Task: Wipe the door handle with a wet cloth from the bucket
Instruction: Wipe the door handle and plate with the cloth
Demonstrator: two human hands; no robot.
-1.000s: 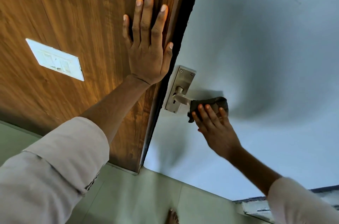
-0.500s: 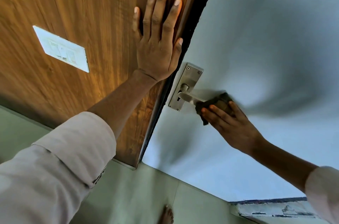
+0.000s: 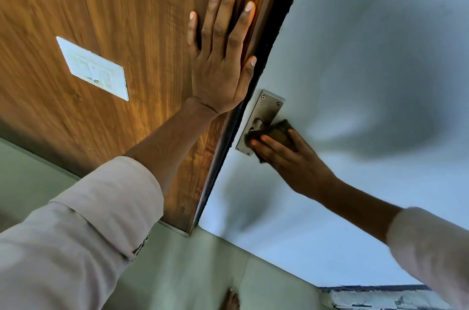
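A: Brown cloth (image 3: pixel 278 133) is now seen pushed in along the lever, right up against the steel backplate (image 3: pixel 264 116); half a second ago it was held further out, at the lever's free end.
B: Right hand (image 3: pixel 291 160)?
A: Closed round the cloth, fingers laid over it, cloth pressed onto the door handle (image 3: pixel 257 124). Lever almost fully covered; only the round hub near the plate is left showing.
B: Left hand (image 3: pixel 220 66)?
A: Kept flat, fingers spread, nothing held, pressed on the wood panel (image 3: pixel 101 5) beside the door edge. Unchanged from before.
B: Handle's look?
A: Brushed metal, rectangular plate with a screw at the top, mounted on the pale grey door (image 3: pixel 368 55) just beside its dark edge. Wetness cannot be judged. Cloth is dark, bunched, slightly blurred.
B: Anything else?
A: White switch plate (image 3: pixel 94 68) is set in the wood panel, well left of the hand.
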